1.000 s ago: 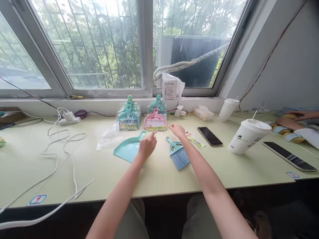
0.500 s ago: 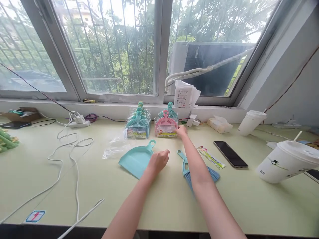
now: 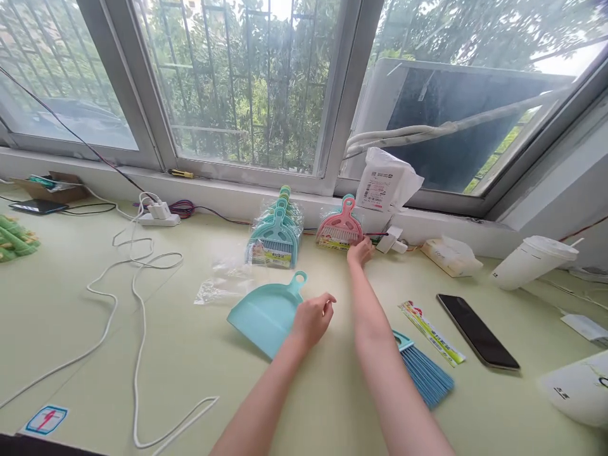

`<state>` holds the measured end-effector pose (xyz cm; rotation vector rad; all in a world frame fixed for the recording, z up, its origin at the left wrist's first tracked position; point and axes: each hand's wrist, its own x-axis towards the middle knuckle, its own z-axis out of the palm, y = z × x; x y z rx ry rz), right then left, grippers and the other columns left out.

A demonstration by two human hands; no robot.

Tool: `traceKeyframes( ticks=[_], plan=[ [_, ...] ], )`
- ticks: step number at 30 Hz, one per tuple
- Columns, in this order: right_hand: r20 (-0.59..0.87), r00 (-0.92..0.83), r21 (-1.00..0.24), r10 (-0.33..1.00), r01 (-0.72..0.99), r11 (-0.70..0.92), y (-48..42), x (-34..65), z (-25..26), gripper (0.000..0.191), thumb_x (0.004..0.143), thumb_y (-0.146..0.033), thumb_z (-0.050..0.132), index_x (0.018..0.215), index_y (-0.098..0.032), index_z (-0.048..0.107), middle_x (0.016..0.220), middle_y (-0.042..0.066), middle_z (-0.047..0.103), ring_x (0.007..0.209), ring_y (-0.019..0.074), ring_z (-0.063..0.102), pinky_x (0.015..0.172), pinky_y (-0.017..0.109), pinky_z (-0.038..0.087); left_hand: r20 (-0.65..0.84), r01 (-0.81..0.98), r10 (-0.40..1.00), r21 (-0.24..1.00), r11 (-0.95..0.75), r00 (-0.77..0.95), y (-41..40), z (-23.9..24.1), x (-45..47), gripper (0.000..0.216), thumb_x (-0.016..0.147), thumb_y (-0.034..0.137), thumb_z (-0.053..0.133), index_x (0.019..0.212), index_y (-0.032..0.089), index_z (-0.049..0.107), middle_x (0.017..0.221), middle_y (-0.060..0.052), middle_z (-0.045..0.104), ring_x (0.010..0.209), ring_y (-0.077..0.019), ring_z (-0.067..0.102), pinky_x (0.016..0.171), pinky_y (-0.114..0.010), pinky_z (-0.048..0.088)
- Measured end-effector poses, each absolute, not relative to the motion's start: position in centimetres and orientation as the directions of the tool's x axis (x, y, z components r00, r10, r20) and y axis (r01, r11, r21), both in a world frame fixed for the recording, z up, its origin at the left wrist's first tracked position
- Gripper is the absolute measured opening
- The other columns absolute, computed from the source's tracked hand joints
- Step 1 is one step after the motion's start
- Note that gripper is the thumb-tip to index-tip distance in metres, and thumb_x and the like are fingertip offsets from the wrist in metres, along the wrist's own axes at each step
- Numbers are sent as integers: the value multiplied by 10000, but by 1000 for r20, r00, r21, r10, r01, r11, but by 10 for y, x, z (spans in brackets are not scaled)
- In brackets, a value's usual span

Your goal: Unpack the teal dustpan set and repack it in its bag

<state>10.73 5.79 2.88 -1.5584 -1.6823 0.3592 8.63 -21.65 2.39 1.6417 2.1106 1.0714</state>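
My right hand [image 3: 360, 252] reaches far across the pale green table and its curled fingers touch the front right corner of a pink packaged dustpan set [image 3: 340, 230] below the window. My left hand [image 3: 312, 318] hovers loosely curled, holding nothing, at the right edge of a loose teal dustpan [image 3: 266, 310]. A small blue brush [image 3: 424, 373] lies to the right, partly hidden by my right forearm. A stack of teal packaged dustpan sets [image 3: 275, 231] stands left of the pink one.
A clear plastic bag [image 3: 219, 284] lies left of the dustpan. A paper label strip [image 3: 431, 331] and black phone [image 3: 477, 330] lie right. White cable [image 3: 137, 304] loops left, from a power strip [image 3: 159, 218]. Two lidded cups [image 3: 532, 262] [image 3: 577, 387], tissue pack [image 3: 451, 255].
My right hand has reached further forward onto the pink set, which has shifted back towards the window. My left hand drew back beside the teal dustpan. The view moved closer and leftward.
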Motion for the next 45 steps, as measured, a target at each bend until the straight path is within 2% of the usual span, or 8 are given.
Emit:
traceKeyframes(
  ticks=[5,14,19,23,29,33,40,45],
  plan=[
    [444,84,-618,892,750,237,51,100,24,564,849,-267,387,1365,-62,287,1367,283,349,1276,350,358,972,495,324,226,683,908,725,86,-353,-216,24,85,285,888,205,380,1002,232,640,681,12,656,586,-125,564,620,-253,380],
    [554,9,-497,833,805,322,38,114,39,567,899,-316,311,1413,-88,237,1407,259,320,1306,304,319,1038,495,250,231,655,903,752,70,-362,-215,25,83,285,884,216,376,997,229,637,648,25,657,592,-127,558,620,-254,387],
    [669,-294,-267,682,761,591,-9,135,73,458,917,-241,296,1368,-176,344,1363,181,396,1283,248,350,1031,426,237,246,669,903,741,58,-351,-215,25,85,286,894,226,372,1000,228,638,652,27,664,608,-128,575,615,-253,386],
    [475,-673,-30,567,632,775,-55,187,87,286,902,-243,398,1128,-199,567,1138,124,592,1079,232,512,968,365,269,274,690,879,719,83,-391,-214,29,86,265,891,221,396,997,237,639,706,23,682,630,-134,592,629,-259,394],
    [-116,-700,-39,705,712,701,-101,282,78,190,807,-395,619,811,-213,674,870,42,690,834,186,609,751,283,345,465,761,649,580,291,-603,-221,41,54,287,896,207,401,1101,198,603,1142,-91,635,1099,-239,541,893,-335,415],
    [-36,-648,58,761,759,649,-115,304,65,246,797,-425,633,782,-189,701,919,86,700,928,229,613,825,326,328,292,710,662,451,541,-690,-233,38,22,348,862,250,494,1195,176,559,1190,-133,616,1141,-303,516,929,-420,389],
    [11,-604,-149,797,787,599,-118,301,54,223,770,-399,629,885,-226,709,964,42,709,982,213,588,895,351,276,169,754,750,326,570,-640,-240,34,24,227,871,301,492,918,178,678,1053,-122,679,1020,-268,606,858,-355,438],
    [25,-559,-108,829,823,558,-117,296,52,205,699,-370,654,809,-207,712,904,60,706,975,234,563,893,377,252,140,744,760,376,553,-635,-234,33,41,253,843,317,491,885,160,684,964,-141,690,942,-268,637,772,-332,469]
  ],
)
